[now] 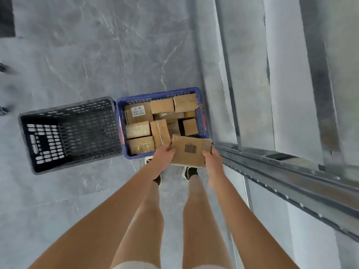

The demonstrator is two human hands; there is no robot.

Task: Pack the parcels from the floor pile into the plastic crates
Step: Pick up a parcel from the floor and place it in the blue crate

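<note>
Flat brown cardboard parcel (191,150), clamped at both ends by my hands (left (165,155), right (210,159)): I'd lower it level into the blue plastic crate (203,124).

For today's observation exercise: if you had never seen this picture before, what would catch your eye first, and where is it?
First, the flat parcel with a barcode, held in mid-frame by the left hand and right hand over the near edge of the blue crate. That crate is packed with brown boxes, while the black crate touching its left side holds nothing.
</note>
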